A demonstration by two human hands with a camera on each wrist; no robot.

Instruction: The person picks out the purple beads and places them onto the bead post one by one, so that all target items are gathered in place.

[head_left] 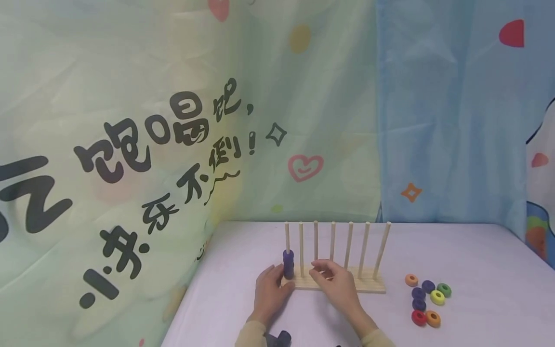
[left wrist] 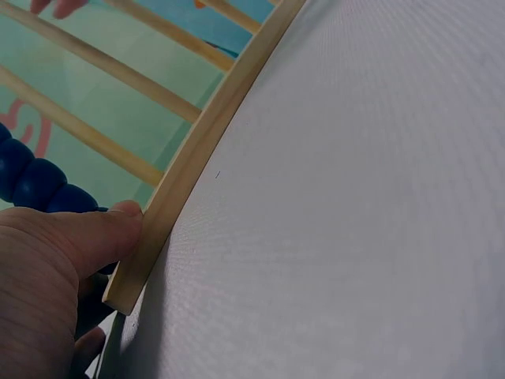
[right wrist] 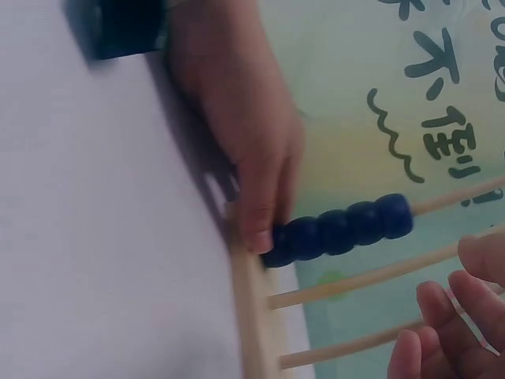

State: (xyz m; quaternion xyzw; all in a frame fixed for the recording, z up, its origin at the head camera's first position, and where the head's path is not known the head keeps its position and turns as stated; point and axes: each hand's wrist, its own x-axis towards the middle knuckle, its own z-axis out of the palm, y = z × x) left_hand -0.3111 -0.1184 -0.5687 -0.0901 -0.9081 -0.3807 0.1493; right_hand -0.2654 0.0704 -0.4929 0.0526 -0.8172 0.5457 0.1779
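A wooden peg rack [head_left: 369, 285] with several upright rods stands on the table. Dark blue-purple rings [head_left: 288, 264] are stacked on its leftmost rod, from the base to about mid-height. My left hand [head_left: 270, 290] grips the rack's left end, the thumb [left wrist: 110, 235] on the front of the base and the other fingers behind, partly hidden. In front of the middle rods is my right hand [head_left: 339, 285], its fingers loosely bent. The right wrist view shows these fingers [right wrist: 446, 324] near the neighbouring rods with nothing visible between them.
Right of the rack lie loose rings: orange ones [head_left: 432, 318], a red one [head_left: 418, 317], a yellow one [head_left: 437, 297], a green one [head_left: 444, 289] and dark purple ones [head_left: 418, 304]. Printed curtains [head_left: 329, 120] hang behind the white table [head_left: 477, 260].
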